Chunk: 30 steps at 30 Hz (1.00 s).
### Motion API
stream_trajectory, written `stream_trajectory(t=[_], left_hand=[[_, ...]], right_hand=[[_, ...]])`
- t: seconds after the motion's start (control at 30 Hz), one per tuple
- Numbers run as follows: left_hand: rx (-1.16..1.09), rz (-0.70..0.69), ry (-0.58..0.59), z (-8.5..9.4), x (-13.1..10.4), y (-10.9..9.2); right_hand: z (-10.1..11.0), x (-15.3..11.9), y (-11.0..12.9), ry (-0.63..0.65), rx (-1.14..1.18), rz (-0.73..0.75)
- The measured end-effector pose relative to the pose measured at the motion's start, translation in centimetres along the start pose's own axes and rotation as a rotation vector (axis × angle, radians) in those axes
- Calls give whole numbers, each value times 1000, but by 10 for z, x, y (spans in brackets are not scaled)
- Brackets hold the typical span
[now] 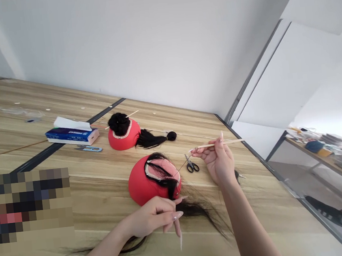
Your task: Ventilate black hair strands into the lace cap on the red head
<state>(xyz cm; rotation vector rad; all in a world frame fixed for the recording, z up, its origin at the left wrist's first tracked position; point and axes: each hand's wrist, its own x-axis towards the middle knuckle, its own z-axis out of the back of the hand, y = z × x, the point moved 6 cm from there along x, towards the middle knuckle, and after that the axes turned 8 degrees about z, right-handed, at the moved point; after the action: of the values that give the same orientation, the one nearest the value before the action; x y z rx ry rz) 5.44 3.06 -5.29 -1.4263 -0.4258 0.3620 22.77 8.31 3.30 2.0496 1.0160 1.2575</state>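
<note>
Red dome (140, 184) sits on wood-grain table (100, 184) before pale wall (150, 44); right hand (219, 159) clamps thin stick (235, 141); left hand (156, 217), grip unclear.

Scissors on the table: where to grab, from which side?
Take the scissors by the black handle loops, probably from above on the wearer's side: they lie flat, loops towards the wearer, blades pointing away. The right hand is nearest but holds a thin stick, so it would likely need to free its fingers first.
</note>
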Motion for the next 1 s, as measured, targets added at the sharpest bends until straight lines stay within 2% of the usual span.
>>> stream_trajectory(t=[0.2, 0.37, 0.43, 0.53, 0.67, 0.73, 0.83, 0.9, 1.0], left_hand=[[-183, -5, -72, 6, -5, -2], [-253, -33, -103, 5, -5, 1], [-241, -71, -170, 8, -6, 3], [-191, -139, -335, 19, -12, 6], [-104, -196, -485, 31, -16, 1], [35, -228, -470, 26, -11, -6], [293, -266, -332, 3, 4, -15], [347, -265, -275, -11, 11, -15], [328, -232, -307, -20, 13, -11]], right_hand=[[2, -8, 41, 14, -37, 90], [8, -21, 71, -48, -74, 141], [8, -28, 81, -55, -99, 165], [6, -42, 97, -24, -135, 200], [6, -73, 108, 30, -134, 188], [3, -94, 107, 54, -138, 145], [-7, -130, 100, 55, -135, 35], [-11, -152, 97, -21, -110, -9], [-7, -178, 95, -107, -88, -9]])
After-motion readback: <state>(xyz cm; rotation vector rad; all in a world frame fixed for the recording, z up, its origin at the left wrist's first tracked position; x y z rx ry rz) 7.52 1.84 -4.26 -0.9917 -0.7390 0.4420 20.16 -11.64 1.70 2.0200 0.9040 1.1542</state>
